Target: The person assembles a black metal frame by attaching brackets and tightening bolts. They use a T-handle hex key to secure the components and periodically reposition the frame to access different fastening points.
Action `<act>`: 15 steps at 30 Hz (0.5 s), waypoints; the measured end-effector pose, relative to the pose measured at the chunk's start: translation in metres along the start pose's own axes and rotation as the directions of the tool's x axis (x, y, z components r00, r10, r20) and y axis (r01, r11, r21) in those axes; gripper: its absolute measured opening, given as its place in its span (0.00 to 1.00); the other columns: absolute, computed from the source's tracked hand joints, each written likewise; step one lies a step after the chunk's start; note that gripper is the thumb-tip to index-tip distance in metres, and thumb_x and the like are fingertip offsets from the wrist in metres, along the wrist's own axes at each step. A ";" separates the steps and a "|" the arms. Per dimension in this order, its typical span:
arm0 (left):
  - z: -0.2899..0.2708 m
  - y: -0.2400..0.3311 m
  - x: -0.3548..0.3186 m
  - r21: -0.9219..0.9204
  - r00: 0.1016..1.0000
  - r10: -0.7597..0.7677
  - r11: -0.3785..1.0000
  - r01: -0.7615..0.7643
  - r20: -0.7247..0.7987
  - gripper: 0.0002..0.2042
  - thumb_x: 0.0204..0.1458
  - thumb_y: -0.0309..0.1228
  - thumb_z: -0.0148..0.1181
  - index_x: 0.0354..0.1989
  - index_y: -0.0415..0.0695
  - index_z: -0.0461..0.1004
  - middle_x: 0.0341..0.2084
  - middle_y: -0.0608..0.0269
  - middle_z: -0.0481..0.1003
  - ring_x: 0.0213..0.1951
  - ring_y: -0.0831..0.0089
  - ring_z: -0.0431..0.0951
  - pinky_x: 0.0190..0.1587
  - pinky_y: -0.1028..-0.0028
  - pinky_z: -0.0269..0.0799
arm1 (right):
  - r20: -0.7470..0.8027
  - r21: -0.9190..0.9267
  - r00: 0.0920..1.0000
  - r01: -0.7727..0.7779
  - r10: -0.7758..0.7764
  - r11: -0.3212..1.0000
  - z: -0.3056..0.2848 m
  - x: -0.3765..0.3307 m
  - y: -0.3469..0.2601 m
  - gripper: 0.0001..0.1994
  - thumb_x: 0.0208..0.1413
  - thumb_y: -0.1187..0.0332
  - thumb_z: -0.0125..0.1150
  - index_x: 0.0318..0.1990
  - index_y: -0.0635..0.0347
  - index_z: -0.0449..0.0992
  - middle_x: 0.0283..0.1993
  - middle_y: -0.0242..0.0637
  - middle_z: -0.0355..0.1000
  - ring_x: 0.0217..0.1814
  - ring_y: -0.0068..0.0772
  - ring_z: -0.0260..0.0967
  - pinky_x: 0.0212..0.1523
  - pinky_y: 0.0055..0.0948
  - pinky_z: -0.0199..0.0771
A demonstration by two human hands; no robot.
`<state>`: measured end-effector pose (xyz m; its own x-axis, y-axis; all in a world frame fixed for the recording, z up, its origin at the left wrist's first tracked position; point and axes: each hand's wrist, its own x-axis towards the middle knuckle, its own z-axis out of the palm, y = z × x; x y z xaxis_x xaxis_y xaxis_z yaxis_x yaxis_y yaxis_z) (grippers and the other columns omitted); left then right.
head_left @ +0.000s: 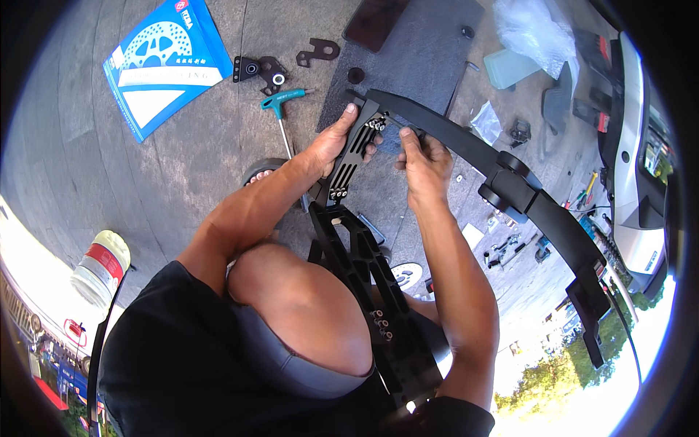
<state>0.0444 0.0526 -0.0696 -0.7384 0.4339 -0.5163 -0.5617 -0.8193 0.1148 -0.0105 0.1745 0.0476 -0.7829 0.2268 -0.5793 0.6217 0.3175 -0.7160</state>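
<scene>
My left hand (336, 144) is closed around the upper end of a black slotted metal bracket (349, 166), thumb along its edge. Small silver bolts (376, 124) sit in a cluster near the bracket's top, with more at its lower end. Just right of the bracket, my right hand (426, 156) pinches something thin and dark that points at the upper bolts; its kind is not clear. Below the bracket, a long black frame (357, 251) with cutouts runs down between my legs. A long curved black part (437, 125) arches from the bracket's top to the right.
On the paved ground lie a teal T-handle wrench (282, 102), dark metal brackets (318, 52), a blue-and-white package (166, 69) and a dark mat (429, 51). Clear plastic wrap (535, 33) lies far right. Scattered tools (510, 247) and a white-and-black vehicle (641, 182) are at right.
</scene>
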 end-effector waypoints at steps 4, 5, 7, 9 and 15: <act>-0.001 -0.001 0.001 -0.003 1.000 -0.005 1.000 0.005 0.019 0.35 0.55 0.65 0.39 0.52 0.45 0.68 0.36 0.57 0.74 0.33 0.72 0.74 0.35 0.73 0.73 | -0.095 -0.043 0.993 -0.073 0.068 0.996 0.010 0.009 0.010 0.16 0.56 0.63 0.64 0.46 0.66 0.73 0.43 0.38 0.73 0.46 0.25 0.70 0.48 0.23 0.69; -0.001 -0.002 0.001 -0.013 1.000 -0.012 1.000 0.013 0.020 0.35 0.55 0.65 0.39 0.52 0.44 0.68 0.36 0.57 0.74 0.33 0.71 0.74 0.35 0.73 0.73 | -0.129 -0.039 0.982 -0.144 0.138 0.989 0.009 0.011 0.010 0.16 0.56 0.63 0.63 0.46 0.66 0.73 0.43 0.38 0.73 0.45 0.24 0.70 0.47 0.22 0.69; -0.002 0.000 0.002 -0.024 1.000 -0.018 1.000 0.019 0.021 0.35 0.55 0.65 0.39 0.52 0.44 0.68 0.36 0.57 0.74 0.33 0.71 0.74 0.36 0.73 0.73 | -0.144 -0.101 0.981 -0.142 0.126 0.985 0.009 0.012 0.008 0.16 0.57 0.63 0.63 0.46 0.65 0.73 0.41 0.38 0.74 0.42 0.23 0.71 0.43 0.22 0.71; -0.001 -0.001 0.001 -0.024 1.000 -0.022 0.999 0.023 0.012 0.34 0.55 0.65 0.39 0.52 0.45 0.68 0.36 0.57 0.74 0.33 0.72 0.74 0.36 0.73 0.73 | -0.097 -0.145 0.986 -0.150 0.137 0.978 0.005 0.008 0.002 0.14 0.56 0.61 0.63 0.40 0.63 0.73 0.34 0.34 0.72 0.33 0.21 0.68 0.32 0.21 0.69; 0.000 -0.001 0.000 -0.017 1.000 -0.016 1.000 0.015 -0.020 0.34 0.56 0.64 0.39 0.53 0.45 0.68 0.36 0.57 0.74 0.33 0.72 0.74 0.35 0.73 0.73 | -0.004 -0.078 0.999 0.036 -0.037 0.996 -0.004 -0.001 -0.005 0.13 0.54 0.62 0.65 0.38 0.62 0.75 0.25 0.27 0.68 0.20 0.16 0.61 0.16 0.19 0.63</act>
<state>0.0447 0.0533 -0.0695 -0.7217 0.4392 -0.5350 -0.5665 -0.8189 0.0920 -0.0124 0.1763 0.0535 -0.8053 0.2184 -0.5512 0.5893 0.3964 -0.7040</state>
